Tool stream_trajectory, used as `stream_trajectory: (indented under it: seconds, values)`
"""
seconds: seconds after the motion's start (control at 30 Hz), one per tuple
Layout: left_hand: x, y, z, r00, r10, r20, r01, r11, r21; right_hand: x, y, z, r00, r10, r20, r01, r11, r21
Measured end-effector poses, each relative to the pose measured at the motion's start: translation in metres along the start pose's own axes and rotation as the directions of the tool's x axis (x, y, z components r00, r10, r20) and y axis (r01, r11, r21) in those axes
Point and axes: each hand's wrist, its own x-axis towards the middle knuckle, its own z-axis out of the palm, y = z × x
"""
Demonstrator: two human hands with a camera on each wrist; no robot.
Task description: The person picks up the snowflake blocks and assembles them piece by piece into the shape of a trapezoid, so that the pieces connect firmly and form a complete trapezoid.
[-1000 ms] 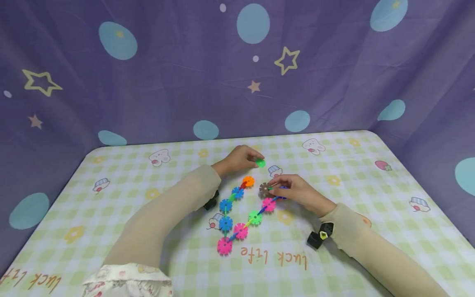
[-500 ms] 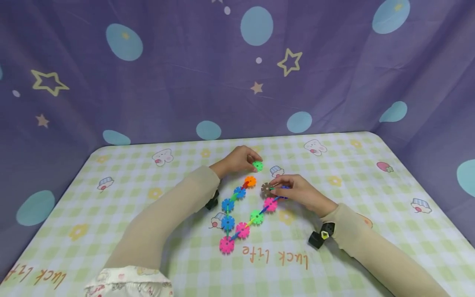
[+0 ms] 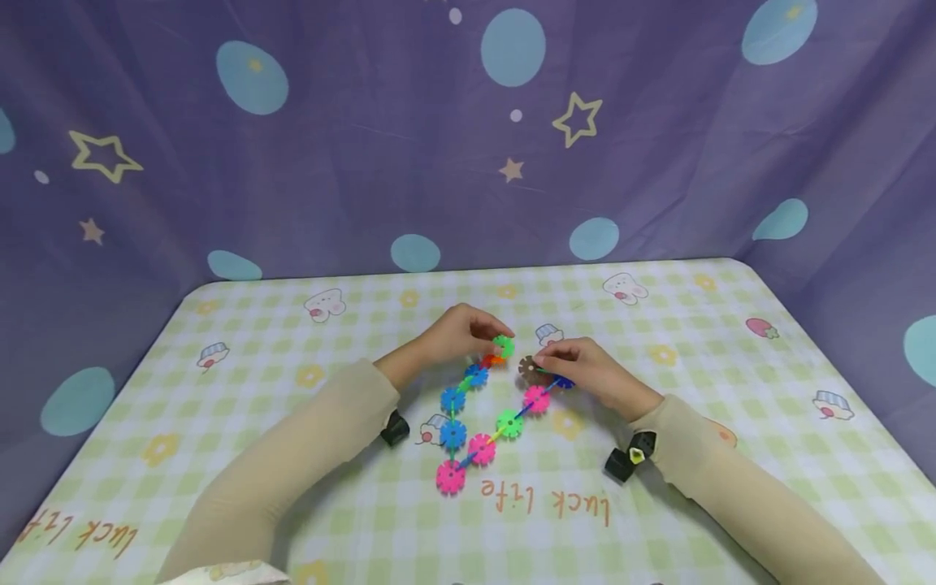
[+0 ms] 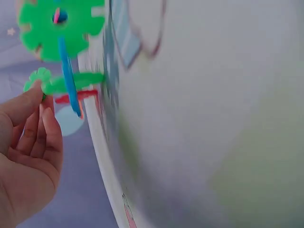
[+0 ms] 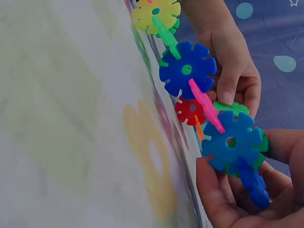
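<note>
My left hand (image 3: 459,331) pinches a green notched plastic disc (image 3: 504,347) between thumb and fingertips. That disc overlaps the orange disc (image 3: 496,360) at the left end of a V-shaped chain of interlocking discs. Blue discs (image 3: 452,400) run down that side to a pink disc (image 3: 450,477) at the bend. At the chain's other end, my right hand (image 3: 588,370) grips the discs beside a brown disc (image 3: 530,370) and a dark blue disc (image 3: 563,381). In the right wrist view its fingers curl round a blue disc (image 5: 223,147), with green behind it.
A checked tablecloth (image 3: 351,504) with printed cupcakes, flowers and lettering covers the table. Behind its far edge hangs a purple curtain (image 3: 329,187). Black wrist cameras, one left (image 3: 396,428) and one right (image 3: 621,465), sit close to the cloth.
The left hand has come nearer, bringing the green disc down from beyond the chain to its orange end disc. The right hand stays almost still on its end.
</note>
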Motion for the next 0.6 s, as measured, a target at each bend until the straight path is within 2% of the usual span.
stream_trajectory:
  seconds: [0.1, 0.2, 0.27, 0.37, 0.5, 0.6]
  values:
    - [-0.012, 0.004, 0.005, 1.0, 0.0, -0.026, 0.0, 1.0, -0.014, 0.001, -0.002, 0.001, 1.0, -0.005, -0.011, 0.005, 1.0, -0.001]
    - [-0.018, 0.007, 0.01, 0.998, -0.007, -0.064, 0.007, 1.0, -0.005, 0.001, -0.004, 0.003, 1.0, -0.002, -0.028, 0.002, 1.0, -0.011]
    - [-0.019, 0.008, 0.012, 0.996, -0.016, -0.091, 0.016, 1.0, 0.001, 0.0, -0.005, 0.004, 0.999, -0.007, -0.033, 0.005, 0.999, -0.045]
    - [-0.02, 0.009, 0.013, 0.992, -0.025, -0.12, 0.025, 1.0, -0.001, 0.0, -0.007, 0.006, 0.998, -0.062, -0.028, 0.058, 0.991, -0.124]
    - [-0.021, 0.01, 0.014, 0.991, -0.036, -0.126, 0.033, 0.999, -0.021, 0.0, -0.008, 0.008, 0.992, -0.125, -0.031, 0.116, 0.973, -0.201]
    - [-0.022, 0.011, 0.014, 0.991, -0.044, -0.125, 0.039, 0.999, -0.036, 0.0, -0.01, 0.008, 0.991, -0.122, -0.048, 0.11, 0.973, -0.202]
